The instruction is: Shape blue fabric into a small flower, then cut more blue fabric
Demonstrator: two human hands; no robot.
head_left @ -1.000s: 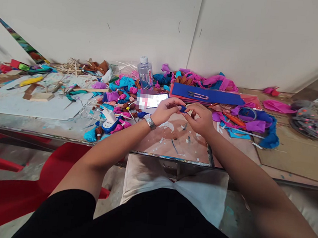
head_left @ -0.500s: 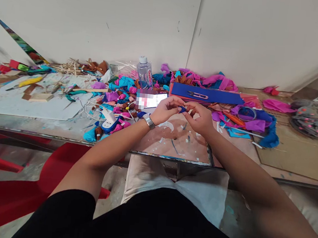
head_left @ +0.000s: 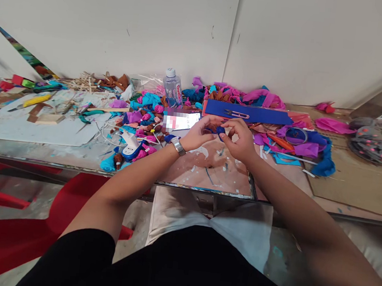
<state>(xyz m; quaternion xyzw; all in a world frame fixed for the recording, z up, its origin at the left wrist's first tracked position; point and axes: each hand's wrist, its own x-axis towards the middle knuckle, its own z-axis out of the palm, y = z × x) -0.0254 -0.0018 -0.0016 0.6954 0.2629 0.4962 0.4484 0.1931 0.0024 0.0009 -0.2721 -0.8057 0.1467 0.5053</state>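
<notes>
My left hand [head_left: 196, 136] and my right hand [head_left: 241, 141] meet over the middle of the worktable [head_left: 208, 172]. Both pinch a small dark blue piece of material [head_left: 220, 130] between their fingertips, holding it just above the tabletop. A metal watch sits on my left wrist. Just behind my left hand lies a phone [head_left: 181, 120], screen up. Further back rests a blue sheet [head_left: 248, 113] with a small pair of thread snips [head_left: 237, 114] on top.
Piles of pink, blue and brown scraps [head_left: 146, 111] crowd the table's left and back. A plastic water bottle [head_left: 172, 88] stands at the rear. A glue gun [head_left: 131, 146] lies to the left of my arm. Red plastic chairs [head_left: 16, 215] stand lower left.
Both hands stay together on the blue piece; the fingers have shifted slightly and the hands moved a little further from me. The camera view has drifted slightly.
</notes>
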